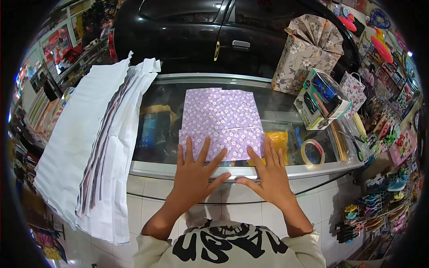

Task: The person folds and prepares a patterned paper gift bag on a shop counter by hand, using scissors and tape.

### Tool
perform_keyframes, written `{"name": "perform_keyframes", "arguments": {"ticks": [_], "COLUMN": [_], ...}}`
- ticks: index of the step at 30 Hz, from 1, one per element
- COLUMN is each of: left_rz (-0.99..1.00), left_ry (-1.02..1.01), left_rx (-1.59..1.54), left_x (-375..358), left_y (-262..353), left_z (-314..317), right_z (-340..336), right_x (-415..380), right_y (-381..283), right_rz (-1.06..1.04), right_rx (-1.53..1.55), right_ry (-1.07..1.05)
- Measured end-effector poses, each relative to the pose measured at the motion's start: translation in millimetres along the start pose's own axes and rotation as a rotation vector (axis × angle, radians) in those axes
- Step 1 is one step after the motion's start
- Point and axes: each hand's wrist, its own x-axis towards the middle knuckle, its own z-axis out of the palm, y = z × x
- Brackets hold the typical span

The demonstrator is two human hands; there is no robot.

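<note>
Left hand (195,173), right hand (271,177) splayed, grasping nothing, fingertips on one purple flowered paper (220,117); one tape roll (303,155) nearby.

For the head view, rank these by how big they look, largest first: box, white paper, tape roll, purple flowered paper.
1. White paper, draped at the left
2. Purple flowered paper
3. Box
4. Tape roll

This is apparent size only; no two look alike.
</note>
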Motion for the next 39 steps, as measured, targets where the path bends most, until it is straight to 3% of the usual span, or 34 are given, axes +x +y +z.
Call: {"name": "perform_keyframes", "arguments": {"ticks": [4,7,10,19,24,28,31,34,37,39], "left_rz": [-0.159,-0.187,-0.07,-0.156,-0.106,-0.081,-0.078,-0.084,-0.143,-0.029], "left_ry": [0.158,0.174,-0.049,-0.235,-0.164,-0.164,-0.149,-0.157,-0.02,-0.008], "left_rx": [-0.34,-0.194,-0.099,-0.015,0.05,0.055,0.063,-0.046,-0.245,-0.074], "left_x": [6.4,17.7,19.8,32.3,25.2,25.1,24.2,24.0,25.1,18.9], "left_y": [-7.7,-41.5,-64.6,-55.2,-62.6,-62.6,-62.8,-70.4,-59.0,-50.2], "left_z": [-2.9,-11.7,-7.1,-31.0,-13.3,-14.2,-10.8,-10.0,-25.2,-30.9], "right_z": [-1.9,-5.0,-11.1,-5.2,-7.5,-21.1,9.5,15.6,16.7,15.5], "right_x": [0.1,0.9,7.1,3.1,-1.1,21.8,26.9,28.1,25.4,33.3], "right_y": [5.1,11.8,10.2,7.1,-2.6,-38.7,-50.6,-51.5,-50.6,-47.8], "right_rz": [0.029,0.036,0.044,0.066,0.063,-0.117,-0.292,-0.283,-0.284,-0.277], "right_rx": [0.082,0.179,0.187,0.13,-0.109,0.133,0.124,0.052,0.047,0.044], "right_ry": [-0.051,-0.045,-0.041,-0.046,-0.057,-0.074,-0.095,-0.121,-0.165,-0.18]}}
